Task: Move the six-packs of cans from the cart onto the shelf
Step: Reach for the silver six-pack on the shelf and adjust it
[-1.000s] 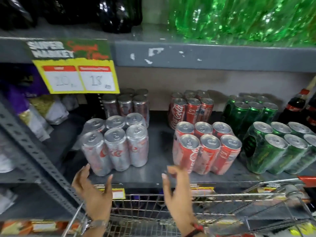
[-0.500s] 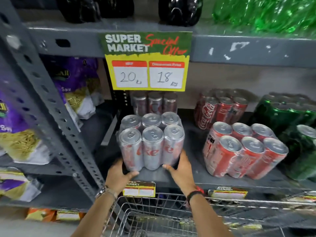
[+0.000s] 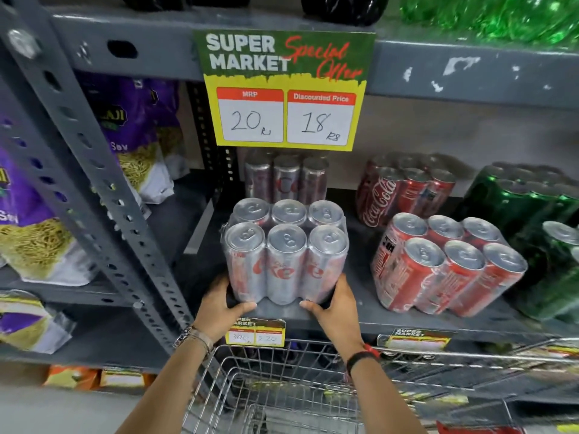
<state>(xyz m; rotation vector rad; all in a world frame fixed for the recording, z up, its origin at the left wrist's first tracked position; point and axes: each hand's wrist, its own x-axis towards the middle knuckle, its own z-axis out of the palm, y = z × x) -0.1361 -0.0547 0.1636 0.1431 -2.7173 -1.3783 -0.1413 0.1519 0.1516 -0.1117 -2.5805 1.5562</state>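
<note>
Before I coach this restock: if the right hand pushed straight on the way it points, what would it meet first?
The right hand already presses the front silver six-pack; pushed farther back, that pack would probably meet the rear silver six-pack, though the gap's depth is unclear.

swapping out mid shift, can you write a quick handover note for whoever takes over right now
Left hand and right hand: both grip the base of the silver six-pack, which stands at the front edge of the shelf.
Done: another silver pack behind it, two red packs and green packs shelved.
Left: let go. The visible part of the cart shows no packs.
</note>
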